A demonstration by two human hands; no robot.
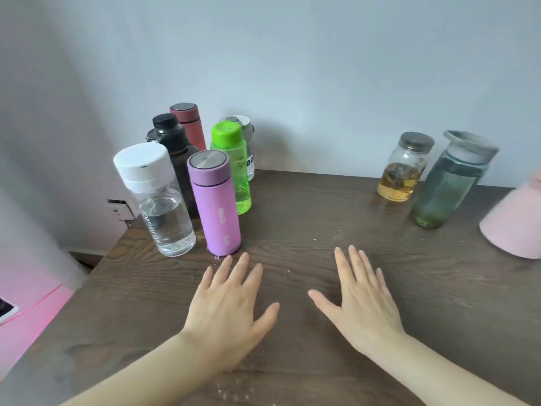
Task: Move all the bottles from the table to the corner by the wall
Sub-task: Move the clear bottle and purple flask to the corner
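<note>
Both hands lay flat, spread, holding nothing; the right hand (363, 300) was nearer the upright jar (402, 168) and teal bottle (448, 183) at frame right

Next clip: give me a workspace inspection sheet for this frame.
Surface: dark wood table, light specks.
Job's things: six bottles grouped at the left corner, purple flask and clear bottle in front; glass jar and teal bottle apart on the right.
Clutter: pink object at right edge.
Grippers: left hand and right hand open, flat, empty.
Cables: nothing seen.
Surroundings: pale wall; wall outlet.
</note>
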